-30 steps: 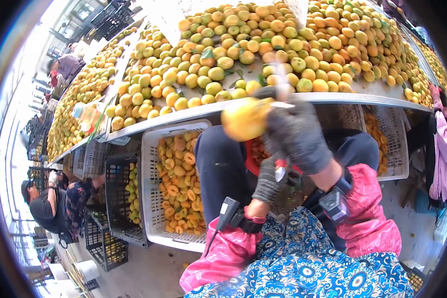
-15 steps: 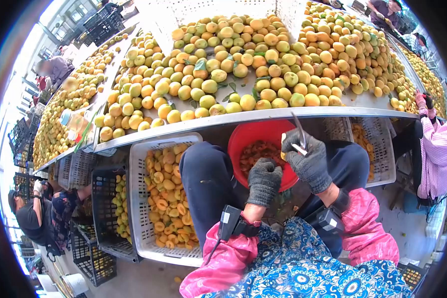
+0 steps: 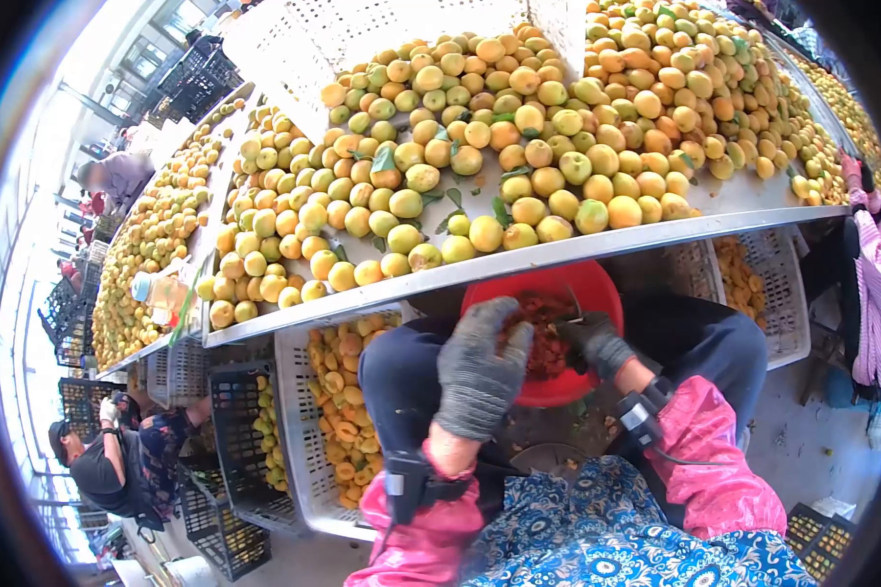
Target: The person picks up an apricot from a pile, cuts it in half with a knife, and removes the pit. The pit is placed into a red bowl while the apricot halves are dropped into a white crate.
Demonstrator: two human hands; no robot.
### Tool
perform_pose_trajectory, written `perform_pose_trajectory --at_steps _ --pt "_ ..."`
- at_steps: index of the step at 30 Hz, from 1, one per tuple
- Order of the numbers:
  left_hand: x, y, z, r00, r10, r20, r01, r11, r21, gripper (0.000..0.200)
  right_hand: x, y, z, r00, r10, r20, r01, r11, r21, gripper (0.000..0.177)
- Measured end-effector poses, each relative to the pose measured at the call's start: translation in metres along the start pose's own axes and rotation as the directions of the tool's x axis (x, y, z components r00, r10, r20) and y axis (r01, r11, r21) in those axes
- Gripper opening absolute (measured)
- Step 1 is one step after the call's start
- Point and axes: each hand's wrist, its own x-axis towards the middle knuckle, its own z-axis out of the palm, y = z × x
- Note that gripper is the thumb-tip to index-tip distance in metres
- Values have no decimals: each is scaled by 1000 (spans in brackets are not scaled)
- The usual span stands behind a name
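Surface [image 3: 597,245]: long sheet-metal top with a raised rim, running from the upper left of the frame to the right edge.

Fruit [image 3: 480,137]: round, smooth-skinned, yellow to orange with some green, heaped across the whole surface along with scattered leaves. The heap and the rim hide the far side of everything below.

White crate [image 3: 299,460]: perforated plastic, rectangular, standing under the surface at lower left of centre and holding cut fruit halves. A black lattice crate [image 3: 227,430] stands just beside it to the left. A second white crate [image 3: 788,313] stands at the right.

Apron [image 3: 607,533]: blue patterned cloth, at the bottom of the frame.

Red basin [image 3: 597,289]: round smooth plastic, at centre frame below the surface's edge, between the person's dark-trousered knees. It is filled with dark reddish bits.

Left hand [image 3: 478,370]: in a grey knitted glove, with its back to the camera and its fingers bent toward the basin rim. The palm is hidden, so I cannot tell whether it grips anything.

Right hand [image 3: 590,342]: in a dark glove, curled closed over the basin's contents. What it grips is not clear.

Wrist devices [image 3: 406,484]: black, strapped over pink sleeves.

A co-worker [image 3: 98,470] bends down at lower left.
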Motion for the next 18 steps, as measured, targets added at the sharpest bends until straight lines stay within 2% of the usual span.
perform_pose_trajectory --at_steps 1,2,4,5,6,7,8,9,10,11,12,13,14,15,17,18 --pt "10 -3 -15 999 -17 -29 16 1000 -12 25 9 3 -2 1000 0 18 0 1000 9 28" --pt "20 -7 -32 997 -35 -64 33 999 -22 24 22 9 -3 998 -68 11 69 984 -165 29" --pt "42 -12 -68 993 -53 -105 63 994 94 22 48 33 -8 978 -205 32 194 852 -487 30" --pt "48 -29 -86 991 51 -122 -18 966 259 21 56 65 -11 954 -301 3 259 813 -522 35" --pt "59 -53 -102 978 161 -134 -92 905 416 21 57 57 -7 948 -317 16 279 808 -519 35" --pt "66 -77 -118 974 74 -214 14 925 380 22 47 48 -4 992 -124 17 122 937 -326 37" --pt "74 -102 -135 958 -14 -287 114 935 335 23 40 41 0 996 75 57 -68 990 -122 40" --pt "84 -127 -156 951 13 -309 123 901 416 25 42 36 2 995 69 65 -61 991 -117 40" --pt "91 -151 -177 945 36 -325 136 861 491 26 44 35 1 984 161 71 -150 979 -141 41" --pt "99 -166 -195 932 3 -362 211 808 550 28 48 37 0 965 251 73 -236 957 -166 42" --pt "107 -183 -214 915 -24 -402 284 747 601 29 54 48 -6 965 249 79 -234 958 -166 42" --pt "113 -219 -235 894 59 -444 266 728 632 31 61 63 -13 906 -394 152 407 717 -566 43" --pt "118 -226 -249 873 85 -480 301 681 667 32 65 74 -13 463 -761 455 699 -3 -715 50" --pt "124 -227 -260 873 85 -480 302 680 668 32 67 76 -9 462 -761 456 700 -3 -714 50" --pt "133 -228 -281 864 -25 -503 400 640 656 35 68 75 -3 647 -622 442 576 19 -817 61" --pt "135 -243 -295 863 -29 -505 405 637 656 35 69 75 0 646 -619 447 580 18 -814 61"
